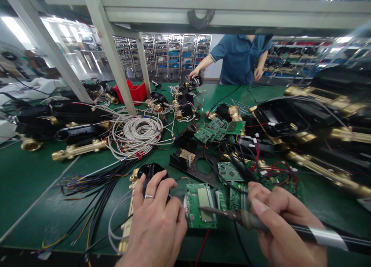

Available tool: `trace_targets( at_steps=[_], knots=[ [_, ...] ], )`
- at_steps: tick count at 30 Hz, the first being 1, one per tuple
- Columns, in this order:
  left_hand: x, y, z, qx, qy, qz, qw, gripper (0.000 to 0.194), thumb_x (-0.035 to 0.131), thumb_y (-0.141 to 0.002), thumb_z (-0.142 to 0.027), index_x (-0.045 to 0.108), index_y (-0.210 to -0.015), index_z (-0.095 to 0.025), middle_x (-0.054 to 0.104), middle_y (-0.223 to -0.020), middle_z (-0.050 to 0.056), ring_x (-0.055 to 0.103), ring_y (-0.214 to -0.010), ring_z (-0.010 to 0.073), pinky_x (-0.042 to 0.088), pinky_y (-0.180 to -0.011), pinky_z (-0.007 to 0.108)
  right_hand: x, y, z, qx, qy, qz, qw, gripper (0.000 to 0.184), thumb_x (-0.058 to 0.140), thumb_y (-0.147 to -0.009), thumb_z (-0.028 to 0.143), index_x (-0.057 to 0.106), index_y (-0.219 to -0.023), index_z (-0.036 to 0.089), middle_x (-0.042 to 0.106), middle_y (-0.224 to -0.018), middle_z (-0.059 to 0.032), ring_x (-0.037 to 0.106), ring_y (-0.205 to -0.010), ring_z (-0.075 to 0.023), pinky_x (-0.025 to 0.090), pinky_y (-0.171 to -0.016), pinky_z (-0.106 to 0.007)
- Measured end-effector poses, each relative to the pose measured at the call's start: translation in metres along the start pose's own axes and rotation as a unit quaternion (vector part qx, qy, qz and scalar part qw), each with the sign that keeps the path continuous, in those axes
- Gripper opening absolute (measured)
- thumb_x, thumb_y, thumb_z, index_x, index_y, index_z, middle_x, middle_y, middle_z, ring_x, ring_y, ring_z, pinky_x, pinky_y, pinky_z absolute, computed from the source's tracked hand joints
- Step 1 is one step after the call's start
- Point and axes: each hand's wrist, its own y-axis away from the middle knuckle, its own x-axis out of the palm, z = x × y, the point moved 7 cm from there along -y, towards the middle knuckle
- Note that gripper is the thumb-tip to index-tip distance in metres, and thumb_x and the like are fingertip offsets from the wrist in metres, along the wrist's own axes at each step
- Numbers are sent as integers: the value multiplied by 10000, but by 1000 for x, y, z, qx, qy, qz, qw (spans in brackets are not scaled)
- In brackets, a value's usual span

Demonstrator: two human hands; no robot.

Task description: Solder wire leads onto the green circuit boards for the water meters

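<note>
- Lying left of the display board (193,211), black wires (100,199) fan toward the near table edge; keep loose ends away from the hot zone.
- Nearer the board on that side, a brass body (127,224) lies lengthwise.
- Just left of the board, the left hand (158,216) is partly open, fingers bent over a black housing (151,169); a firm grip cannot be confirmed. Recommended: steady the work, thumb clear of the tip.
- The board lies face up between the hands; a red wire (202,247) runs from its near edge.
- From the board's right, the soldering iron (247,219) points across its display (205,197); tip contact cannot be determined. Advisable: keep heat off the display.
- Right of the board, the right hand (279,216) is closed around the handle; hold it lightly and steadily.
</note>
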Motion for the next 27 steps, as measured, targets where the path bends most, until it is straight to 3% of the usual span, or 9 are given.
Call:
trace_targets(
  at_steps=[4,11,18,27],
  knots=[
    [0,0,0,1,6,7,1000,244,538,-921,-185,691,-741,-248,734,-1131,46,589,-1247,342,330,-1112,652,0,0,0,2,-4,0,1000,435,729,-926,238,450,-594,201,410,-578,42,429,-603,-137,387,-676,-342],
    [1,2,1,-2,7,17,1000,239,540,-927,-188,692,-754,-251,729,-1149,40,571,-1276,336,315,-1123,644,-1,0,0,-6,0,-11,1000,445,747,-916,246,450,-588,200,408,-567,47,429,-588,-133,405,-706,-355],
    [3,1,2,3,9,19,1000,225,556,-927,-200,694,-757,-250,726,-1158,45,561,-1275,328,295,-1139,619,-3,1,3,-9,-6,-16,1000,441,749,-905,240,455,-579,199,408,-557,39,437,-587,-134,378,-625,-332],
    [-1,3,0,0,18,3,1000,241,546,-932,-201,699,-750,-244,725,-1138,63,570,-1263,355,355,-1102,682,-1,-3,9,-8,-14,-43,999,421,753,-865,202,464,-559,204,402,-549,39,438,-588,-139,387,-617,-329]
  ],
)
